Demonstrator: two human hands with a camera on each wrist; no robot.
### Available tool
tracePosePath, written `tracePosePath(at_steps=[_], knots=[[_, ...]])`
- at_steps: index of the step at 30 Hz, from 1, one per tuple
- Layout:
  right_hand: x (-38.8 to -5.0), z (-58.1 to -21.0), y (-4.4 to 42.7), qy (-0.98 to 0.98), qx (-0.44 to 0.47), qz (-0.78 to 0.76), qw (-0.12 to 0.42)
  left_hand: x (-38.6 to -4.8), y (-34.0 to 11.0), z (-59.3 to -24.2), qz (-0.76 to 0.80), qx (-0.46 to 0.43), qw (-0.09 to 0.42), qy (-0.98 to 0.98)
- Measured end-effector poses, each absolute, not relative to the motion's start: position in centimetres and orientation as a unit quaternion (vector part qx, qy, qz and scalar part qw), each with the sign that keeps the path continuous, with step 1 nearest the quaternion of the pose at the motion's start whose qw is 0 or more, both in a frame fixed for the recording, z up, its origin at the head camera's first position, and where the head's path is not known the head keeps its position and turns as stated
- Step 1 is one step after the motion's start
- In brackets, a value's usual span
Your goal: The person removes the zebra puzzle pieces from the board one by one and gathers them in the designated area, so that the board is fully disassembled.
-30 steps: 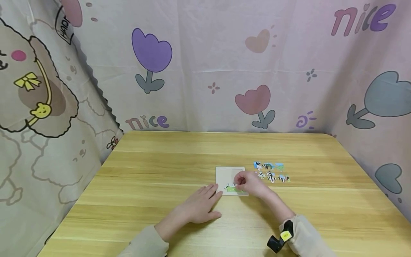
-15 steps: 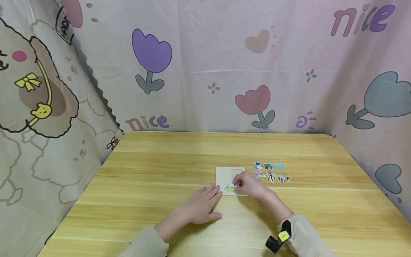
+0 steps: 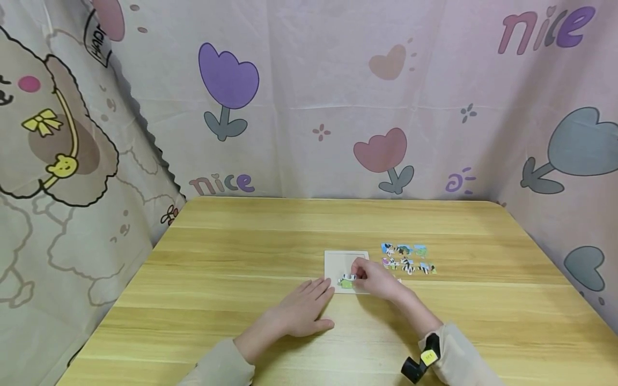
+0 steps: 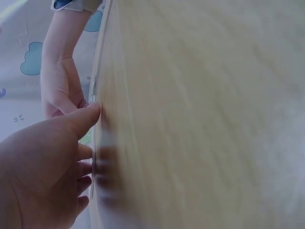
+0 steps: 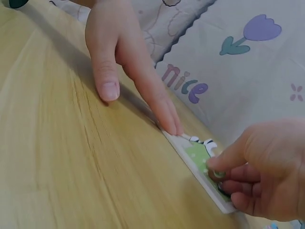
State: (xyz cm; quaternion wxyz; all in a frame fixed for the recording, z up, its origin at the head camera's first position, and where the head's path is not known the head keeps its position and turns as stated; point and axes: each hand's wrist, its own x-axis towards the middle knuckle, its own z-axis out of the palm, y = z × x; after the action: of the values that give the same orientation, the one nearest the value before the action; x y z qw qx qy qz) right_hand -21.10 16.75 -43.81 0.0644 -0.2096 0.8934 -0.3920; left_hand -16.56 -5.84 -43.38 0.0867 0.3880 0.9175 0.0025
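Note:
A pale square puzzle board lies flat on the wooden table, with a green-and-white puzzle section along its near part. My left hand is spread out, its fingertips resting on the board's near-left corner and its thumb out to the side. Over the near-right part of the board, my right hand has its fingers curled and pinches a puzzle piece against the board; the fingers mostly cover that piece. In the right wrist view, the green section lies between both hands.
Several loose puzzle pieces, with black-and-white animals and blue and green patches, lie in two rows right of the board. The wooden table ends at a patterned cloth behind it.
My right hand makes small shifts over the board, and less of the green strip shows to its right now. The left hand stays in place.

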Motion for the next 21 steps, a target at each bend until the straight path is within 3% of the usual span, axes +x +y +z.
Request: tracePosePath(at_steps=[9, 21], knots=[[-20.8, -43.5, 19.0, 0.866, -0.179, -0.464, 0.055, -16.7, -5.8, -43.7, 0.006, 0.393, 0.089, 0.915], [-19.6, -43.2, 26.2, 0.882, -0.117, -0.455, 0.029, -16.7, -5.9, -43.7, 0.006, 0.391, 0.084, 0.917]])
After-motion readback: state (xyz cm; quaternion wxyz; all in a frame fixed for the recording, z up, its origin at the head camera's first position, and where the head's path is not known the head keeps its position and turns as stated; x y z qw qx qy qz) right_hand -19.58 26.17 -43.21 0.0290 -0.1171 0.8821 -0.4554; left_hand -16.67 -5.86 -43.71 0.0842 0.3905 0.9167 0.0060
